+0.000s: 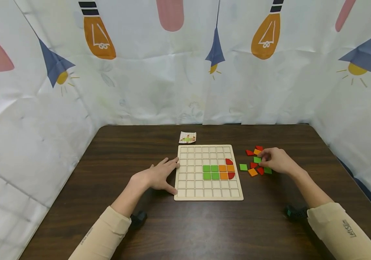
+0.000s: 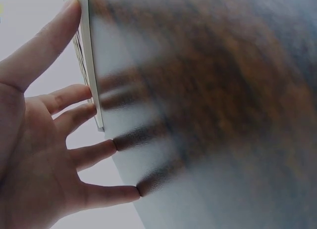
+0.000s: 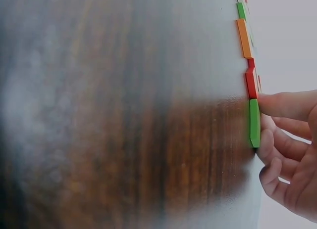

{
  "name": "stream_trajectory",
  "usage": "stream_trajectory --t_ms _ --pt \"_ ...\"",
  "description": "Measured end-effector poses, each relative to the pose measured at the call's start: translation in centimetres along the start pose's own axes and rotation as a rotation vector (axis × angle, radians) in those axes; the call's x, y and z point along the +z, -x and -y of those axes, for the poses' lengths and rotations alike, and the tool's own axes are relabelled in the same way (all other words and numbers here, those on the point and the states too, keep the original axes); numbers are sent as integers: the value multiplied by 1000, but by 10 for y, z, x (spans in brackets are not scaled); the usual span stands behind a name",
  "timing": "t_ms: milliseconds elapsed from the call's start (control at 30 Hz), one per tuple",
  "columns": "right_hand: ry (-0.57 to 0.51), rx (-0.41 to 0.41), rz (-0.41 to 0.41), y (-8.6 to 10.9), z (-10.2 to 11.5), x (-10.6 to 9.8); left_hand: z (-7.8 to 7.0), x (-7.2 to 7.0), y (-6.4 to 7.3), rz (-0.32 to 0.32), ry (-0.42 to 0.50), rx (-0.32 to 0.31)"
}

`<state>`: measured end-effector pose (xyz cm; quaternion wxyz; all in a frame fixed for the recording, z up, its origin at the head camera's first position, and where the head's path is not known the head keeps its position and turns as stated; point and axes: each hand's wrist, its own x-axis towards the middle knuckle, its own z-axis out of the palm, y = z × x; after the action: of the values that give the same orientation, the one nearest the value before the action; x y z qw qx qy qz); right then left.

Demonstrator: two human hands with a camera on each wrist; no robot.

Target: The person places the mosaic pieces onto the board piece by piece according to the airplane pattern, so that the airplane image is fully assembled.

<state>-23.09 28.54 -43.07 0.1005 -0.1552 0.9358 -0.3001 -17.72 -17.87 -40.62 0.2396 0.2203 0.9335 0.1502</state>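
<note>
A pale wooden grid board lies on the table, with green square tiles, orange tiles and red rounded pieces set in its right half. My left hand is spread against the board's left edge, thumb and fingertips touching the rim; the left wrist view shows its fingers straight. To the right of the board, my right hand hovers low over loose tiles, fingers bent and thumb apart from the index finger. A green tile lies by its thumb in the right wrist view. No piece shows in its grasp.
Beyond the board lies a small picture card with a coloured grid pattern. Loose pieces, including a green tile, an orange tile and a red piece, are scattered between board and right hand. A patterned curtain hangs behind the dark table.
</note>
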Motion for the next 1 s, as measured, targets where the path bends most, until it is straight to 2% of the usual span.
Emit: stream_trajectory --t_ms 300,500,633,1000 --pt "34 -30 -2 -1 3 -1 0 -1 1 -1 2 -3" --pt "40 -29 -16 -2 11 -6 0 -1 2 -3 7 -2" --pt "54 -57 -38 -5 19 -7 -1 -2 2 -5 10 -3" --pt "32 -66 -76 -12 40 4 1 0 -1 -10 11 2"
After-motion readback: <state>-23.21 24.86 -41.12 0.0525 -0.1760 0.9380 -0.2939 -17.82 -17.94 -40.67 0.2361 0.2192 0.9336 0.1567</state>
